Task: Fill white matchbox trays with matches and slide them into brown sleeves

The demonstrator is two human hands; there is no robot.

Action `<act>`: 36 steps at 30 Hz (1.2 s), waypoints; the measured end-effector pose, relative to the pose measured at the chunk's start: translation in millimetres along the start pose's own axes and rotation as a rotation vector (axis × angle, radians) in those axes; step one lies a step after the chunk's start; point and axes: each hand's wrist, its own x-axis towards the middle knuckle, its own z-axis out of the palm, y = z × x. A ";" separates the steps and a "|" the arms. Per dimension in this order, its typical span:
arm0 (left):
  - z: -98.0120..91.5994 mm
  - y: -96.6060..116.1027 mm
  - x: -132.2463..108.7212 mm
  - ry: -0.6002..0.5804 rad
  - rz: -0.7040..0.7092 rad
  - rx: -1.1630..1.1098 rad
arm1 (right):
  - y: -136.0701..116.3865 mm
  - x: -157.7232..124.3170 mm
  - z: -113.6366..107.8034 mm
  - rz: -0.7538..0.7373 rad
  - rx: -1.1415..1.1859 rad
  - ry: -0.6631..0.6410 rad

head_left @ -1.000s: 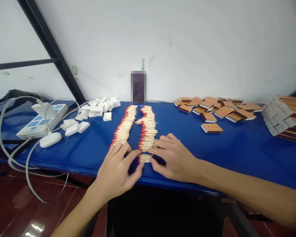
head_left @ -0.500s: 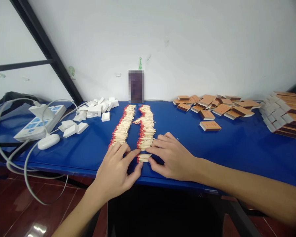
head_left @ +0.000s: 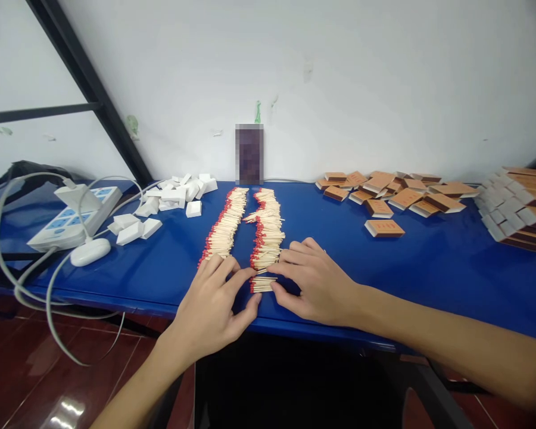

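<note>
A small group of matches (head_left: 263, 285) with red heads to the left lies at the near end of the right-hand row of matches (head_left: 268, 235), a narrow gap apart from it. My left hand (head_left: 217, 298) has its index finger and thumb around the red-head end of this group. At the plain stick end, my right hand (head_left: 315, 283) pinches with its index finger and thumb. The other fingers of both hands are curled. A second, longer row of matches (head_left: 226, 223) runs alongside on the left, its near end partly hidden behind my left hand.
White matchbox trays (head_left: 174, 196) are heaped at the back left, beside a power strip (head_left: 75, 217) with looped cables. Orange matchbox sleeves (head_left: 384, 228) are scattered at the back right, near a stack of matchboxes (head_left: 513, 205). A pixelated dark rectangle (head_left: 249, 155) stands against the wall.
The view has shifted slightly. Both hands keep their places around the small group of matches, with barely any finger movement.
</note>
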 end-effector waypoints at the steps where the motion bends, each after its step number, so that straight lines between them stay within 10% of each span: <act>1: 0.1 -0.1 -0.2 0.005 0.002 -0.001 | -0.3 -0.1 -0.2 0.000 0.000 0.001; 36: 2.4 0.9 -2.6 0.053 0.018 0.015 | -1.3 1.0 0.7 -0.017 0.001 0.039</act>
